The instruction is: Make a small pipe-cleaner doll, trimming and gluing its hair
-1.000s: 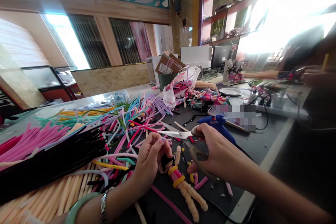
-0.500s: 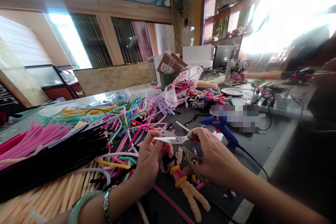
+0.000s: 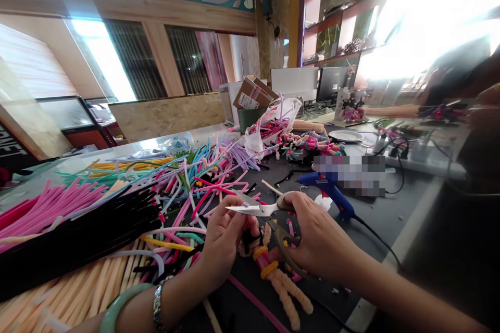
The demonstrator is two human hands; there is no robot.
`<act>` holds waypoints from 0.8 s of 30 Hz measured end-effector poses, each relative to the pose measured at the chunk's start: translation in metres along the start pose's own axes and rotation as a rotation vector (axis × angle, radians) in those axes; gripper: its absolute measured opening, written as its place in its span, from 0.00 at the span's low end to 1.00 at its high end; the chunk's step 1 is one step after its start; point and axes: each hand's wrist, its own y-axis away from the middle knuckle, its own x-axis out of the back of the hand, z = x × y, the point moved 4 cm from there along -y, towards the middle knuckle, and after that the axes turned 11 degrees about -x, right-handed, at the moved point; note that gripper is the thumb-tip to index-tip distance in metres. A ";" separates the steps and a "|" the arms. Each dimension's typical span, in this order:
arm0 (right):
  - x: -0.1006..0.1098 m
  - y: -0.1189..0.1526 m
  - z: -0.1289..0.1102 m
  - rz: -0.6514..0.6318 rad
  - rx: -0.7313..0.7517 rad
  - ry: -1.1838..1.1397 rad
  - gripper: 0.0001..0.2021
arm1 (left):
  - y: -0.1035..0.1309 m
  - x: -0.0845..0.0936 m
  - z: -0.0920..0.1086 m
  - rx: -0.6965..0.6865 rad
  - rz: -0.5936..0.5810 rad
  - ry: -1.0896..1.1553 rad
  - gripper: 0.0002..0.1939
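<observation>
Your left hand (image 3: 224,242) had its fingertips pinched on a tiny purple pipe-cleaner tip at the head of the little peach-limbed pipe-cleaner doll (image 3: 273,276), propping it up near the tabletop's front edge so the blades could reach. Your right hand (image 3: 318,237) was curled through the steel scissors (image 3: 260,210), blades parted over that tip. Blue glue gun (image 3: 328,190) lay just behind.

No text legible. Cardboard box (image 3: 253,94) has a white label, print too small to read. Dark sign (image 3: 10,150) at left edge shows partial white letters, cut off and unreadable; a patch by the blue glue gun (image 3: 327,187) is blurred out.
</observation>
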 end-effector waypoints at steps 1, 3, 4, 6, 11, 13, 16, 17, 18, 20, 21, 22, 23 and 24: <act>0.000 0.000 -0.001 -0.006 0.000 -0.003 0.22 | 0.000 0.000 0.000 0.008 -0.005 -0.007 0.08; -0.001 0.000 -0.003 -0.016 0.000 -0.013 0.22 | 0.001 0.000 0.000 0.021 -0.014 -0.013 0.08; -0.001 0.000 -0.004 -0.019 0.001 -0.019 0.22 | 0.001 0.000 -0.001 0.028 -0.017 -0.013 0.08; -0.001 0.001 -0.005 -0.021 0.004 -0.022 0.22 | 0.001 0.001 -0.002 0.042 -0.023 -0.015 0.09; -0.001 0.003 -0.006 -0.030 0.008 -0.027 0.24 | 0.001 0.002 -0.003 0.083 -0.007 -0.087 0.09; -0.002 0.003 -0.005 -0.035 0.005 -0.029 0.25 | 0.002 0.002 -0.002 0.088 -0.007 -0.110 0.09; -0.003 0.002 -0.005 -0.043 0.004 -0.031 0.27 | 0.002 0.002 0.000 0.079 -0.010 -0.100 0.09; -0.003 0.002 -0.005 -0.050 0.007 -0.034 0.28 | 0.002 0.002 0.000 0.082 -0.011 -0.093 0.09; -0.004 0.002 -0.005 -0.056 0.011 -0.038 0.29 | 0.002 0.002 0.000 0.084 -0.013 -0.084 0.10; -0.004 0.002 -0.006 -0.066 0.016 -0.043 0.29 | 0.002 0.002 0.000 0.086 -0.018 -0.071 0.10; -0.004 0.002 -0.006 -0.067 0.015 -0.042 0.29 | 0.001 0.001 0.000 0.083 -0.020 -0.064 0.10; -0.004 0.002 -0.007 -0.067 0.013 -0.040 0.28 | 0.001 0.001 0.001 0.077 -0.022 -0.059 0.10; -0.004 0.002 -0.007 -0.069 0.011 -0.036 0.27 | 0.001 0.000 0.001 0.071 -0.022 -0.057 0.10; -0.004 0.002 -0.007 -0.070 0.007 -0.029 0.26 | 0.000 0.000 0.002 0.065 -0.020 -0.062 0.10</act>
